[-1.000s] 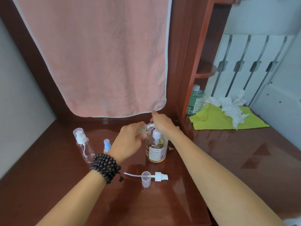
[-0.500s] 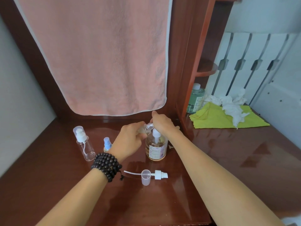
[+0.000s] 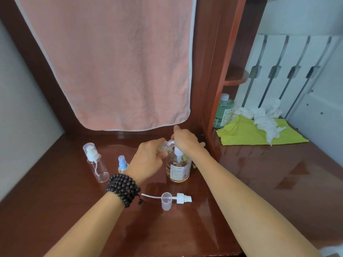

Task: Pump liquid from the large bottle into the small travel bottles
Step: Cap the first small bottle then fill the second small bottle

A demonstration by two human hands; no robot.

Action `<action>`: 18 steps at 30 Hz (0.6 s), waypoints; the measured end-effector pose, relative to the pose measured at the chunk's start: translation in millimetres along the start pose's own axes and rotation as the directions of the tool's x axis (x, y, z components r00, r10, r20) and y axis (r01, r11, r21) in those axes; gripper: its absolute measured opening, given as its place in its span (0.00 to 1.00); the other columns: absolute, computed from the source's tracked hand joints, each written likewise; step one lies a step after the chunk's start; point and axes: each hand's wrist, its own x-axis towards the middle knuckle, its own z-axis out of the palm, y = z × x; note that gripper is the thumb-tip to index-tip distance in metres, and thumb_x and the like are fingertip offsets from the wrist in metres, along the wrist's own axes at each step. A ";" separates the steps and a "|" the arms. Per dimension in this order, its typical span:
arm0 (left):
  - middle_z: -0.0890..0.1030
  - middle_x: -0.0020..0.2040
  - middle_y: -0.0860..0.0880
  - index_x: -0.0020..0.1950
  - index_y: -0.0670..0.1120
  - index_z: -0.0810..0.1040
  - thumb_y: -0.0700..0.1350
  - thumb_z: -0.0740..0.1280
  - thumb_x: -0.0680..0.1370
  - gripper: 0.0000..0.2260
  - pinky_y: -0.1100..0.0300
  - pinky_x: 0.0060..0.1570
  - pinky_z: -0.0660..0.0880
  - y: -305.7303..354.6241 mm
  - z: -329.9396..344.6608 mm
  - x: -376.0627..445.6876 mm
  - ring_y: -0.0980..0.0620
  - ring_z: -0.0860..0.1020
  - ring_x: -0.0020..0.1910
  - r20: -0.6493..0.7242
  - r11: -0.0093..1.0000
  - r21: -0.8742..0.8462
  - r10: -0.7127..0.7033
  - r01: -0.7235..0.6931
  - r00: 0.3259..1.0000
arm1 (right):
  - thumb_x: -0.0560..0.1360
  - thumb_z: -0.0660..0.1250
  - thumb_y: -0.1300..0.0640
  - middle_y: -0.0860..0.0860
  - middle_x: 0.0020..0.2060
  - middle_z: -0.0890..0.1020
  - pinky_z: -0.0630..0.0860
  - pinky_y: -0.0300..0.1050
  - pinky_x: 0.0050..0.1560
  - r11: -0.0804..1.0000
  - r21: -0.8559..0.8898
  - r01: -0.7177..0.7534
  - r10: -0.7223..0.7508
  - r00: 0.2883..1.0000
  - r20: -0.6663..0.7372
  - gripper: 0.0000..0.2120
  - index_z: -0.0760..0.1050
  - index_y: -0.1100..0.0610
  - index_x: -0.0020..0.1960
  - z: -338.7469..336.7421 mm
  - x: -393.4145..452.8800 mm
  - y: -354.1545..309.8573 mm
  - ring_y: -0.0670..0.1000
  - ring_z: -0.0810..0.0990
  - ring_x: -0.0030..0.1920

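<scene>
The large bottle (image 3: 178, 168) of amber liquid stands mid-table with a white pump on top. My right hand (image 3: 185, 140) rests on the pump head, fingers bent over it. My left hand (image 3: 148, 160) grips a small clear travel bottle (image 3: 167, 145), tilted with its threaded neck at the pump spout. A loose white pump insert (image 3: 182, 198) with its tube and a clear cap (image 3: 166, 201) lie in front of the large bottle. Left of my hand stand a clear travel pump bottle (image 3: 96, 162) and a tiny blue-topped spray bottle (image 3: 122, 164).
A pink towel (image 3: 111, 62) hangs over the table's back. Right of a wooden shelf post (image 3: 222, 71) are a green bottle (image 3: 222, 110), a yellow-green cloth (image 3: 259, 133) and crumpled white tissue (image 3: 265, 119). The glossy brown table (image 3: 74, 210) has a front edge near my arms.
Both hands stay at the pump with the small bottle; only slight shifts of the view are visible.
</scene>
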 end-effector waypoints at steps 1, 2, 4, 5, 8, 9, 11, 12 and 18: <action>0.80 0.42 0.52 0.51 0.47 0.77 0.39 0.67 0.76 0.06 0.60 0.42 0.71 1.0 -2.9 1.3 0.54 0.75 0.40 0.003 1.000 -0.013 0.007 -0.007 1.000 | 0.82 0.39 0.40 0.56 0.69 0.77 0.54 0.67 0.73 1.000 -0.002 0.010 -0.010 1.000 -0.005 0.34 0.76 0.53 0.71 -4.7 -1.2 -1.7 0.61 0.69 0.72; 0.79 0.40 0.54 0.50 0.48 0.77 0.39 0.67 0.76 0.06 0.63 0.40 0.69 1.1 -4.6 1.6 0.57 0.74 0.39 0.008 1.000 -0.025 0.015 -0.015 1.000 | 0.81 0.39 0.39 0.56 0.69 0.78 0.54 0.67 0.74 1.000 0.007 0.028 -0.028 1.000 -0.005 0.36 0.77 0.53 0.71 -7.7 -0.8 -2.0 0.61 0.70 0.72; 0.77 0.37 0.55 0.48 0.50 0.76 0.39 0.67 0.76 0.06 0.69 0.38 0.66 2.3 -7.4 0.8 0.60 0.74 0.37 0.011 0.999 -0.033 0.025 -0.025 1.000 | 0.80 0.39 0.36 0.56 0.68 0.78 0.54 0.68 0.74 0.998 0.027 0.063 -0.063 0.998 -0.010 0.37 0.77 0.53 0.70 -12.2 -1.0 -3.7 0.61 0.70 0.72; 0.77 0.37 0.55 0.48 0.49 0.76 0.39 0.67 0.76 0.06 0.71 0.37 0.65 2.8 -8.4 0.9 0.60 0.74 0.37 0.009 0.999 -0.029 0.030 -0.029 1.000 | 0.80 0.39 0.36 0.55 0.69 0.78 0.54 0.68 0.74 0.997 0.019 0.070 -0.070 0.998 -0.011 0.37 0.77 0.53 0.71 -13.4 -1.8 -4.8 0.61 0.70 0.72; 0.78 0.38 0.54 0.50 0.48 0.77 0.38 0.67 0.76 0.06 0.67 0.39 0.67 1.5 -5.6 1.6 0.57 0.74 0.38 -0.001 0.999 -0.020 0.037 -0.037 0.999 | 0.79 0.40 0.40 0.54 0.70 0.77 0.54 0.68 0.74 0.998 -0.002 0.062 -0.062 0.998 0.005 0.35 0.75 0.52 0.72 -8.6 0.3 -4.0 0.62 0.69 0.72; 0.79 0.39 0.53 0.50 0.48 0.77 0.38 0.67 0.76 0.06 0.64 0.40 0.69 1.9 -5.2 1.4 0.55 0.74 0.39 -0.001 0.999 -0.017 0.038 -0.038 0.999 | 0.80 0.40 0.42 0.54 0.70 0.77 0.54 0.68 0.74 0.998 -0.008 0.055 -0.055 0.998 0.003 0.34 0.75 0.53 0.72 -7.4 -0.2 -4.1 0.62 0.69 0.72; 0.80 0.41 0.51 0.50 0.47 0.77 0.38 0.67 0.76 0.06 0.57 0.43 0.72 1.1 -1.3 1.8 0.51 0.75 0.40 0.008 1.000 0.000 0.016 -0.016 1.000 | 0.82 0.40 0.44 0.55 0.70 0.76 0.53 0.68 0.72 0.999 -0.032 0.033 -0.033 0.999 -0.003 0.32 0.76 0.54 0.71 -4.0 0.4 -2.1 0.62 0.68 0.73; 0.80 0.42 0.51 0.50 0.47 0.77 0.38 0.67 0.76 0.06 0.56 0.44 0.72 0.4 0.3 1.6 0.50 0.75 0.41 0.009 1.000 0.004 0.008 -0.008 1.000 | 0.83 0.40 0.45 0.56 0.70 0.76 0.52 0.68 0.71 0.999 -0.039 0.023 -0.023 1.000 -0.002 0.31 0.76 0.54 0.70 -3.3 -0.6 -1.1 0.61 0.67 0.73; 0.78 0.38 0.53 0.48 0.49 0.76 0.39 0.67 0.77 0.06 0.63 0.39 0.68 -0.2 -3.8 -0.3 0.56 0.74 0.38 0.041 1.000 -0.019 -0.002 0.003 0.999 | 0.79 0.39 0.42 0.55 0.68 0.78 0.56 0.66 0.72 0.997 -0.057 0.058 -0.057 0.998 0.009 0.35 0.77 0.53 0.69 -7.1 -5.9 -3.7 0.61 0.70 0.70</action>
